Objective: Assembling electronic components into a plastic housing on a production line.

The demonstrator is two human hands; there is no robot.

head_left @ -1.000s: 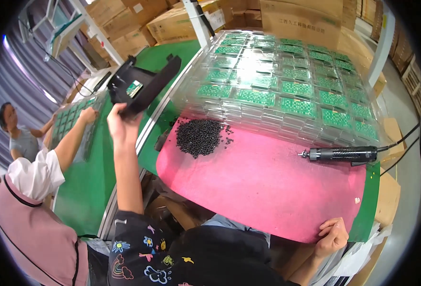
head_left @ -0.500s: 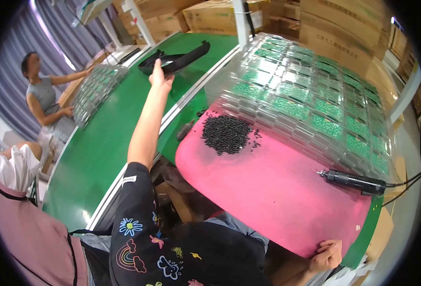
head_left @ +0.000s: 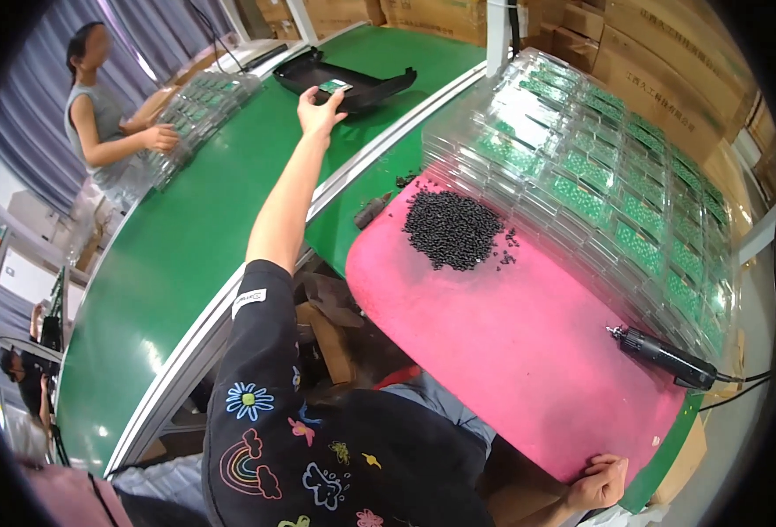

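A black curved plastic shell (head_left: 366, 88) lies on the green conveyor belt, its ends turned up. Inside it shows a small green circuit board (head_left: 334, 85). My left hand (head_left: 320, 116) reaches out to the shell's near side, thumb and forefinger apart by the board; whether the fingertips touch it is hard to see. Down at the near right edge of the pink mat (head_left: 493, 351), my right hand (head_left: 600, 481) rests with its fingers curled in, nothing showing in them. A heap of small black screws (head_left: 454, 230) sits on the mat's far left part. A black electric screwdriver (head_left: 666, 356) lies at its right.
Stacked clear trays of green circuit boards (head_left: 581, 180) stand behind the mat. A metal rail (head_left: 388, 149) separates belt and workbench. Across the belt, a person (head_left: 98, 114) handles another board tray (head_left: 199, 110). Cardboard boxes (head_left: 660, 88) are piled behind.
My left hand has let go of the shell, which now lies flatter on the belt. The view has shifted left. The person across has drawn one hand back along the tray. My right hand stays put.
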